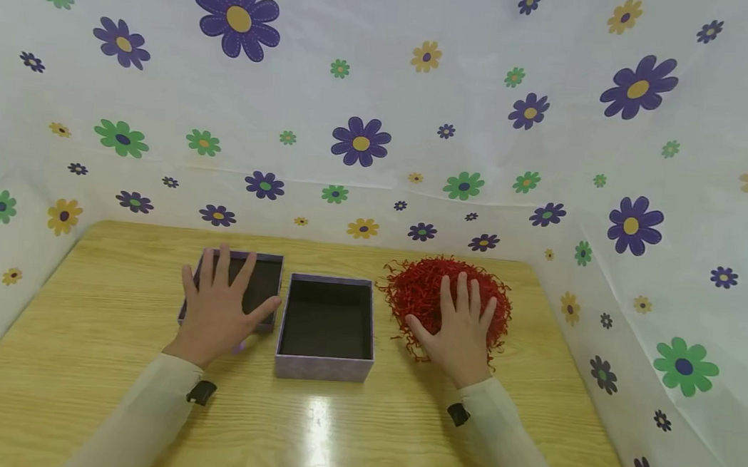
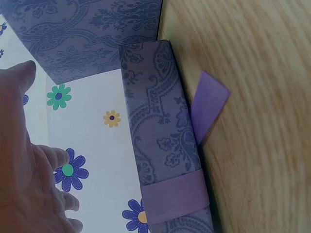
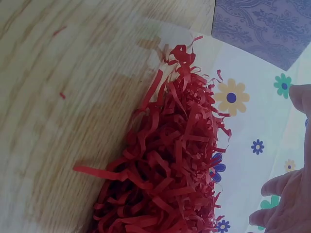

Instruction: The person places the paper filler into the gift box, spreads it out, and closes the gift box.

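My left hand [image 1: 217, 317] is spread flat above a shallow purple box lid [image 1: 267, 291] with a dark inside. The left wrist view shows the lid's patterned side [image 2: 158, 116], a lilac ribbon band [image 2: 175, 196] across it and a ribbon end [image 2: 209, 104] on the table. My right hand [image 1: 460, 335], fingers spread, is over a heap of red shredded paper [image 1: 415, 293]; in the right wrist view the fingers stand off to the side of the shreds [image 3: 165, 160]. Between the hands sits a deeper purple box [image 1: 323, 368], its dark interior facing up. Neither hand grips anything.
The wooden table [image 1: 387, 434] reaches back to a white flower-print cloth [image 1: 305, 101] that hangs behind and along both sides. A few stray red scraps [image 3: 59, 31] lie near the heap. Each wrist wears a dark strap piece [image 1: 202, 392].
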`<state>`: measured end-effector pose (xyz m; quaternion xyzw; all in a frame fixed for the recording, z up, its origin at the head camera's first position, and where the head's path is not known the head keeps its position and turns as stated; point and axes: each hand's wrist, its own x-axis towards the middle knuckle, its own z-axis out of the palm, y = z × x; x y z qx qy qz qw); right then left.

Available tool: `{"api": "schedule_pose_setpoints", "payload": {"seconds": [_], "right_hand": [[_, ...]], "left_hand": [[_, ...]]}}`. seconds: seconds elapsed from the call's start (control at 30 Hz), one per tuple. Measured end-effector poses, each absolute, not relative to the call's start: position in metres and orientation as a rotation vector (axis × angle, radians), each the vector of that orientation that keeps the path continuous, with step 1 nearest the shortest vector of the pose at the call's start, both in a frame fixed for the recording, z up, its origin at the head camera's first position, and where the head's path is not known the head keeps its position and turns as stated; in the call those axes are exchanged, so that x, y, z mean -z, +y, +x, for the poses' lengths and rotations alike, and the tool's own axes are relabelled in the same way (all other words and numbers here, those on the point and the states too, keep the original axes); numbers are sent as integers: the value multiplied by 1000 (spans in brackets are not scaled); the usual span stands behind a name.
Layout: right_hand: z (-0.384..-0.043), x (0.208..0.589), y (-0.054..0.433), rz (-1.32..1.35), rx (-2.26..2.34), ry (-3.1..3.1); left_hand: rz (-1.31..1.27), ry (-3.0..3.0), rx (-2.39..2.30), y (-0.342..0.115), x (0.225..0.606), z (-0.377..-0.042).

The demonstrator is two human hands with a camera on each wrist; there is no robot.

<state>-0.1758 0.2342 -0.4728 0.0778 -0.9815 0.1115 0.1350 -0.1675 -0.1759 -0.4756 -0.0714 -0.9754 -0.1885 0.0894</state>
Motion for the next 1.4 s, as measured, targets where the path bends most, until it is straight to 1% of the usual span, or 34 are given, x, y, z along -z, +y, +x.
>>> {"api": "schedule_pose_setpoints", "payload": {"seconds": [0.33,0.67,0.93,1.13,1.4], "right_hand": [[-176,471,232,225,-332,-2847],[-176,459,231,241,-431,-2881],[-181,451,240,263,-533,-2890],[-182,443,247,212,-612,-2930],[-184,434,256,184,-621,-2946]], "left_hand": [[-218,-2910,576,-178,476,-167],[-247,-2953,732,-180,472,-170],[-233,-2950,1016,-182,466,-167],[-194,-2892,1229,-179,461,-166],[-214,-2866,1446,-175,460,-167]]}}
